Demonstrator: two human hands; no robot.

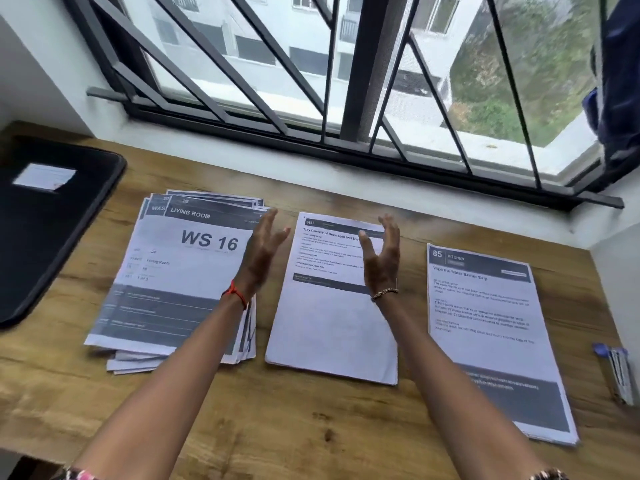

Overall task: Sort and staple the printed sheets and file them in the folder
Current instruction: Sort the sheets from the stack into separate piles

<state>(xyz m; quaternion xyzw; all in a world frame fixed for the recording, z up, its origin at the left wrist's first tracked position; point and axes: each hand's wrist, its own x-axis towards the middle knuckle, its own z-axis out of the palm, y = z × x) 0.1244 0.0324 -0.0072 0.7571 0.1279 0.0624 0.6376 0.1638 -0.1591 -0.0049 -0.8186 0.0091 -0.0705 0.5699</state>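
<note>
Hovering over the middle pile: the fingers (268,221) of the left hand (259,252) are straight and loosely spread, the right hand (381,259) has its fingers a bit curled, and neither pinches anything. The palms face each other across the top half of the "Tray Delivery" stack (329,327). It lies right under and between them, long axis running away from the person toward the window (263,84).

Both hands look equally near, one per long edge, so squaring it up from both sides seems likely next (just my guess). The fanned, messy "WS 16" stack (166,271) sits beneath the left wrist, and the "85 Kitchen" stack (491,341) is well apart on the right. What looks like a stapler (614,370) lies at the desk's (311,427) right edge, nearer the right hand. The black folder (52,237) on the far left is closed, so I can't tell what's in it.
</note>
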